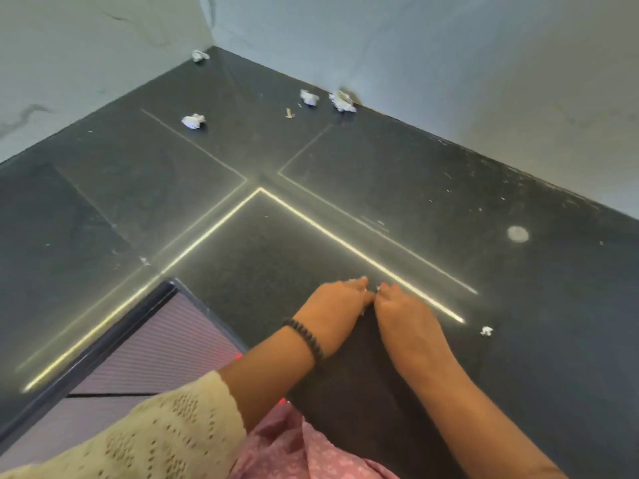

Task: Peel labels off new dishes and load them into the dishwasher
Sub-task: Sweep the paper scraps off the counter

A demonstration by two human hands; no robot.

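Observation:
No dish is in view. My left hand (333,305) and my right hand (404,316) meet fingertip to fingertip low over the dark counter (380,174). Their fingers are curled downward. Between the fingertips shows a tiny white label scrap (377,288), which both hands seem to pinch. A beaded bracelet (306,337) sits on my left wrist. How much of the scrap lies under the fingers is hidden.
Crumpled label wads lie on the counter: one at left (193,121), two by the back wall (308,97) (342,101), one in the corner (200,56), one near my right hand (486,330). A ribbed panel with a dark frame (148,344) lies below the counter's edge at lower left.

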